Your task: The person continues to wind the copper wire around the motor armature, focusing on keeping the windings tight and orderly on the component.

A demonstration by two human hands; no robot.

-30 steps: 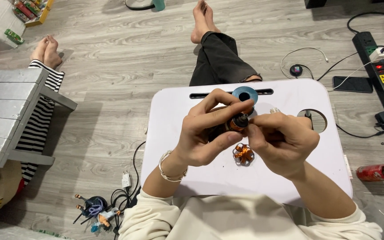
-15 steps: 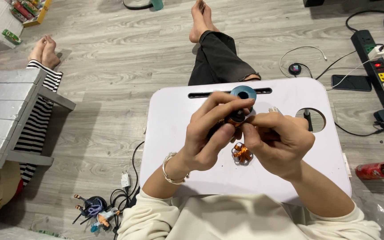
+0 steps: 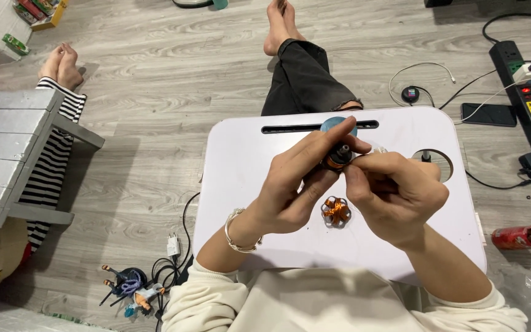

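Both our hands are up over the white bench (image 3: 247,178), pinched together on a small motor (image 3: 338,154): left hand (image 3: 293,184) grips its body, right hand (image 3: 394,190) fingertips on its end. A copper-wound rotor (image 3: 335,211) lies on the bench just below.

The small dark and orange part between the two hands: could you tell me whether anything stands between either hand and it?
Nothing visible does. The left hand and the right hand both pinch the small dark and orange part directly, above the white lap table. The copper-wound piece lies on the table below the hands, apart from them.
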